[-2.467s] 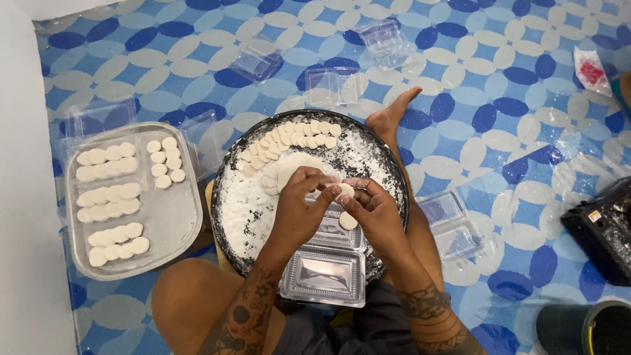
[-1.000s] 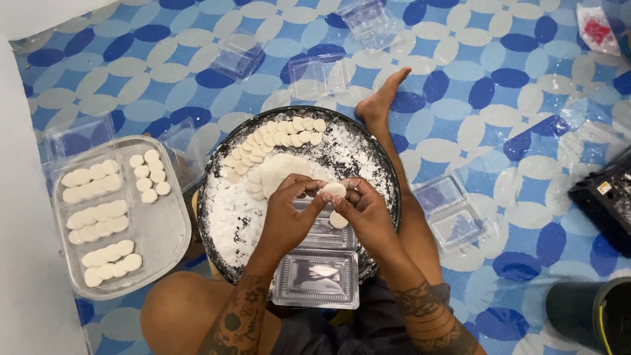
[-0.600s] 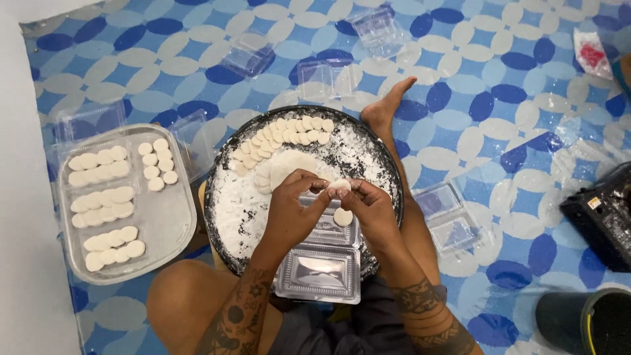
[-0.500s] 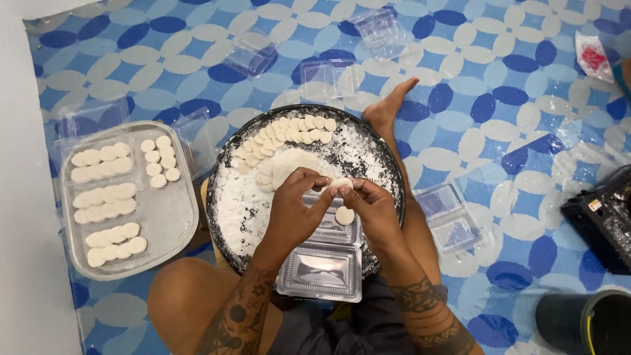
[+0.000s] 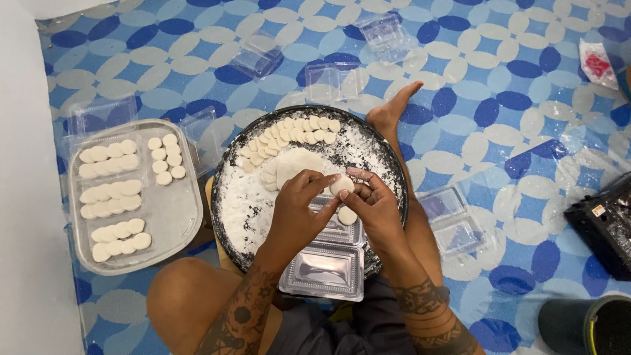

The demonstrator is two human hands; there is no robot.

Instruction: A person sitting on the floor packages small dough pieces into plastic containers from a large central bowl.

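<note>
Pinched between left hand (image 5: 296, 210) and right hand (image 5: 373, 207): one white dough disc (image 5: 341, 185), above the floured round black pan (image 5: 230, 197). At 5 o'clock from it, a second disc (image 5: 347, 215) in the clear hinged box (image 5: 325, 269). At 9 o'clock, one rectangular tray (image 5: 177, 217) with four rows.

— What does the floor (image 5: 513, 92) look like?

— It is covered edge to edge in a repeating pattern of dark blue, light blue and cream ovals, like interlocking petals.

— And the walls?

— A plain white wall (image 5: 26, 197) runs down the left edge, meeting the floor in a straight line. A strip of white also shows at the top left corner.

— How is the light?

— Soft and even, with only faint shadows on the floor and a slight sheen on the pattern.
</note>
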